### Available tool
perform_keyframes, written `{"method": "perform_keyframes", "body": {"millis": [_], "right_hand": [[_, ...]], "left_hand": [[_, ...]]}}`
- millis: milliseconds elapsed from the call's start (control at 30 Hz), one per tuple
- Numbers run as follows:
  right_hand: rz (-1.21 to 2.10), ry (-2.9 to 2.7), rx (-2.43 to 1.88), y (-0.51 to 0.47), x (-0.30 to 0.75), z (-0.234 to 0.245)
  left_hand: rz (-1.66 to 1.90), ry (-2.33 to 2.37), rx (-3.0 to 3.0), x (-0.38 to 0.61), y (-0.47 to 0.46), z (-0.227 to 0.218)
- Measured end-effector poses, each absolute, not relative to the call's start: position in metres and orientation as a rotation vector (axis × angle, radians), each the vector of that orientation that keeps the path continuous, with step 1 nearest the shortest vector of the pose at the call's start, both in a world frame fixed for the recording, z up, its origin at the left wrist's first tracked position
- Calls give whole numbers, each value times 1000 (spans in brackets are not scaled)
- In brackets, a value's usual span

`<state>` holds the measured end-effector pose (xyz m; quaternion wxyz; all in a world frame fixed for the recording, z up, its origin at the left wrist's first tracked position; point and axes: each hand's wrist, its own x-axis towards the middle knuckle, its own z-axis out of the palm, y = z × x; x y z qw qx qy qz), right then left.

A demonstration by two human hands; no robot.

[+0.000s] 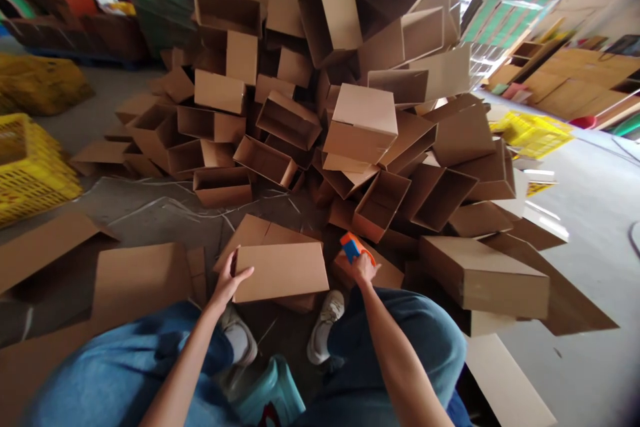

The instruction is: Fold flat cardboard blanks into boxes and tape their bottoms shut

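A great pile point(287, 117) of cardboard boxes, many with their mouths showing, rises straight ahead, with a yellow crate point(37, 173) off to its left. Nearer, between the pile and the shoes point(327, 320), lies the box point(280, 271) being worked on, a plain long face turned up and a second carton point(265, 232) behind it. The left hand point(231, 282) grasps the box at its left end, thumb over the face; the right hand point(364, 270), just beyond the other end, is wrapped round an orange-and-blue tool point(351, 248), a tape dispenser by the look of it from here. I'd judge the step in hand to be steadying the box with the tool at the ready; the next move calls for a firm left hold and a free path for the tool. As for room, grey floor point(125, 213) shows along the pile's left foot, giving some slack there. The right is tighter: a long carton point(490, 273) crowds that side, and a small carton point(387, 273) lies beneath or behind the tool, touching or not, I can't tell. The box's near edge sits close to the shoes, which could foul a turn.
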<state>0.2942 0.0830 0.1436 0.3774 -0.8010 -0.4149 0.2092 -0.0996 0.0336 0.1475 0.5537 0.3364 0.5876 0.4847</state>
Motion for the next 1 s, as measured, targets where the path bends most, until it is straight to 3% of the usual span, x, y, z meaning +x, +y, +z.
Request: {"method": "perform_keyframes", "body": {"millis": [300, 533, 767, 1000], "right_hand": [[827, -1173, -1699, 128, 234, 220], [1127, -1314, -1542, 107, 166, 266], [918, -1785, -1648, 82, 125, 256], [854, -1888, -1648, 76, 113, 241]], "left_hand": [[1170, 1373, 811, -98, 34, 144], [1196, 1338, 788, -98, 34, 139], [1164, 1395, 878, -100, 35, 144], [1126, 1460, 958, -98, 28, 147]]}}
